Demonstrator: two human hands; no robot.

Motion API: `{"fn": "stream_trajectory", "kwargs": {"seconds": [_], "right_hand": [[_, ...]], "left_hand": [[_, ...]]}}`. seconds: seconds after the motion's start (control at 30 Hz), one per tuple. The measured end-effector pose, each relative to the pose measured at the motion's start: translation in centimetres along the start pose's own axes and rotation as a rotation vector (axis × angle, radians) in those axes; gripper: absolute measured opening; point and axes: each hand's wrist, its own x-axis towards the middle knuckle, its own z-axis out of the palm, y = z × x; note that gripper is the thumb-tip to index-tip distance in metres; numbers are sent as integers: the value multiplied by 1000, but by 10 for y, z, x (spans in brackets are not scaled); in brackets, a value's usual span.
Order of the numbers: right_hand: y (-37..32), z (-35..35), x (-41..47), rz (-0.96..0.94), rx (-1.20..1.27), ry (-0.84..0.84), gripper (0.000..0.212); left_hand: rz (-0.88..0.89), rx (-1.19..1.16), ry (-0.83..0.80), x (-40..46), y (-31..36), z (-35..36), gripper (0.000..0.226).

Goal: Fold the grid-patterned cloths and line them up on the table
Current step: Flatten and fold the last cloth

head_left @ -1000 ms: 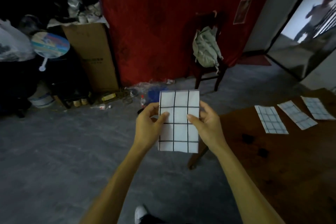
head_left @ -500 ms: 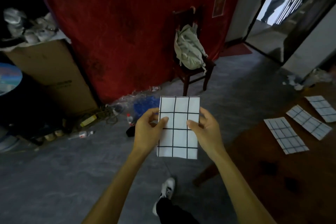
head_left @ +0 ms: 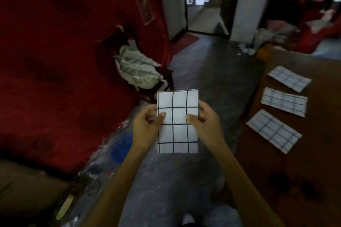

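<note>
A folded white cloth with a black grid (head_left: 177, 131) hangs upright in front of me, above the floor. My left hand (head_left: 146, 127) pinches its left edge and my right hand (head_left: 204, 125) pinches its right edge, thumbs on the front. To the right, three folded grid cloths lie in a row on the dark wooden table (head_left: 304, 171): a near one (head_left: 274, 130), a middle one (head_left: 284, 101) and a far one (head_left: 288, 78).
A wooden chair with a pale green backpack (head_left: 136, 72) stands against the red curtain wall (head_left: 64, 70). Bottles and litter lie along the wall's foot, beside a cardboard box (head_left: 27, 190). An open doorway (head_left: 203, 0) with a person's legs lies ahead.
The view has swung right and closer to the table; the three laid cloths now appear larger. Both hands keep the same hold on the folded cloth.
</note>
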Motion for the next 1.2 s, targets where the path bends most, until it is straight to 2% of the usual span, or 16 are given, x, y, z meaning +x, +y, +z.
{"fn": "stream_trajectory", "kwargs": {"seconds": [0.27,0.43,0.63,0.77,0.97,1.2], "right_hand": [[20,-56,37,10,-13,297,41],[30,-64,52,43,-72,512,38],[26,-67,65,117,-48,853,37],[28,-55,62,182,-24,1029,39],[58,-45,28,290,-21,1317,35],[117,-59,-23,454,109,1639,34]], "left_hand": [[57,-120,-364,62,12,86,17],[63,-148,-565,104,4,125,17],[230,-124,-904,154,9,173,18],[245,-69,-1110,174,7,201,22],[287,2,-1416,151,-10,251,17],[381,199,-1739,89,-42,318,18]]}}
